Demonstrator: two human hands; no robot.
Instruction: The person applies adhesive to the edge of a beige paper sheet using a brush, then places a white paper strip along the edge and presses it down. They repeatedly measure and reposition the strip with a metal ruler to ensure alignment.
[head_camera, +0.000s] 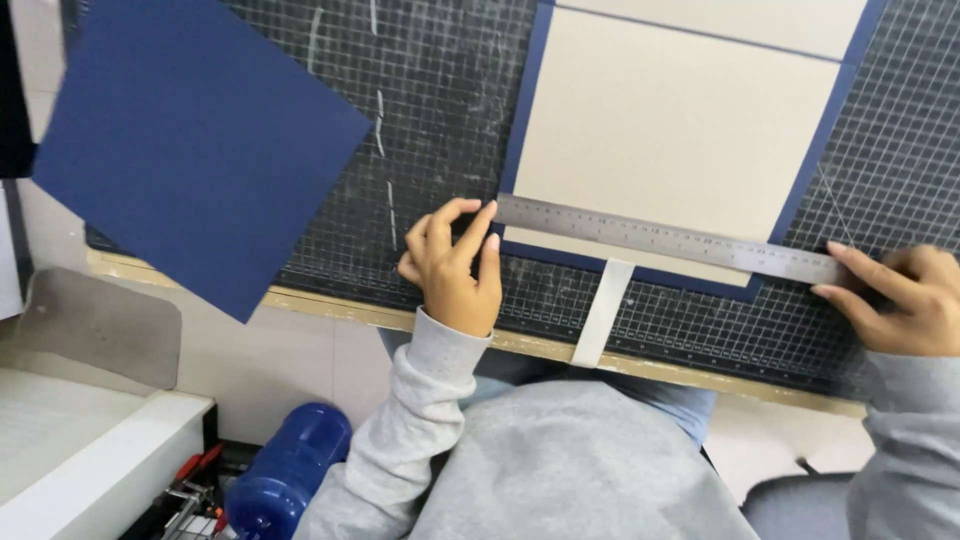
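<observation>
The steel ruler (665, 238) lies slantwise across the lower edge of the pale grey board (670, 130), spanning the gap between your two hands. Your left hand (455, 268) pinches its near end, thumb and fingertips curled around the corner of the metal. Your right hand (900, 295) presses on the far end with fingers stretched flat along the blade, thumb just below it. The board sits on a larger dark blue sheet (520, 140), which shows as a narrow border along its left, bottom and right edges; a second pale board (740, 20) lies above it, set apart by a thin blue line. Between your hands, just below the ruler, a white strip (603, 312) runs from under the blue border toward you, reaching the mat's near edge. All of this rests on a black gridded cutting mat (440, 110). Well to the left of your left hand, a loose square of dark blue paper (195, 140) lies tilted, overhanging the mat's corner. Below your left elbow stands a blue bottle (290, 470); what it holds cannot be seen. Beside it lie red-handled tools (195, 475), and a white box (90, 450) fills the lower left corner.
</observation>
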